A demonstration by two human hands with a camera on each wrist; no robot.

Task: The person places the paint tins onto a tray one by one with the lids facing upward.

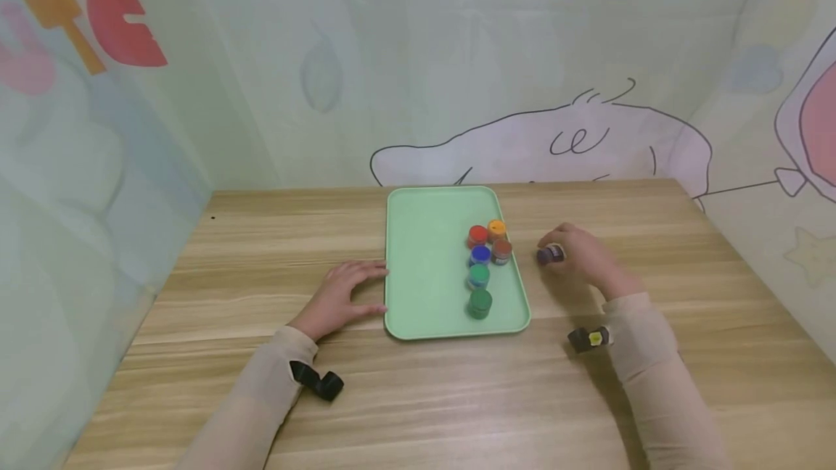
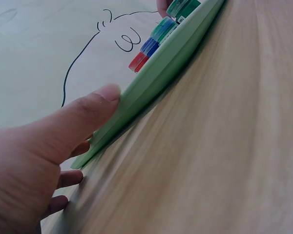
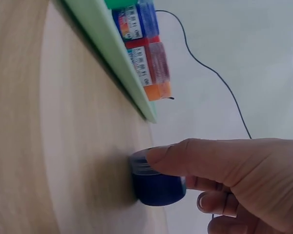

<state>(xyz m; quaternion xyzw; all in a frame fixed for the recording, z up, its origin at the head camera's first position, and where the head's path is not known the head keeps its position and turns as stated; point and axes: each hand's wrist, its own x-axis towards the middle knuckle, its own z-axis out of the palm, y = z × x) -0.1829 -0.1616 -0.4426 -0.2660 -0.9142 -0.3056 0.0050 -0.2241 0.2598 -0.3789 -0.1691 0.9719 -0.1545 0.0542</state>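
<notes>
My right hand (image 1: pixel 584 260) holds a small dark paint jar (image 1: pixel 550 254) between thumb and fingers, just right of the tray. In the right wrist view that jar (image 3: pixel 157 185) looks dark blue-black, tipped sideways at the tabletop, with the thumb on its lid end. At the tray's left rim rests my left hand (image 1: pixel 339 296), fingers spread and touching the edge. The light green tray (image 1: pixel 424 260) carries several paint jars along its right side: red (image 1: pixel 477 236), orange (image 1: pixel 496 229), brown (image 1: pixel 501 252), blue (image 1: pixel 480 256), teal-green (image 1: pixel 479 276) and dark green (image 1: pixel 480 303).
The wooden table (image 1: pixel 424 397) extends around the tray on every side. Behind it hangs a pale printed cloth (image 1: pixel 418 71) with line drawings and letters. A black camera strap (image 1: pixel 316 380) sits on the left wrist and another camera (image 1: pixel 588 339) on the right.
</notes>
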